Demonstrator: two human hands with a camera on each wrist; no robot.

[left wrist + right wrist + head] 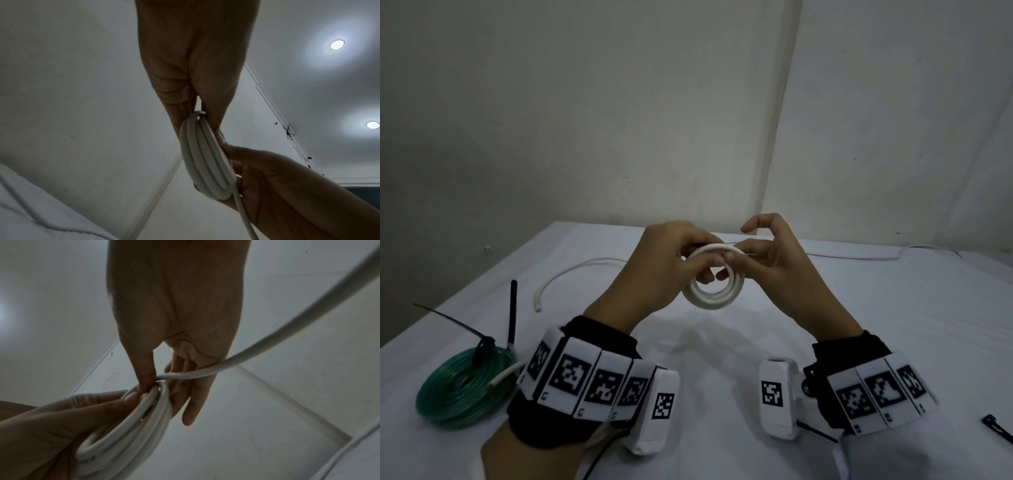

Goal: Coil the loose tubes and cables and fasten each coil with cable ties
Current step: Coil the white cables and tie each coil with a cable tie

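Hands gripped the white cable coil; loosened fingers could let its turns spring apart at twelve o'clock.

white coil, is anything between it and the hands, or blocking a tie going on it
Nothing visible does. The left hand and right hand both grip the white coil directly, above the table. A black cable tie lies apart at the table's right, with bare cloth between.
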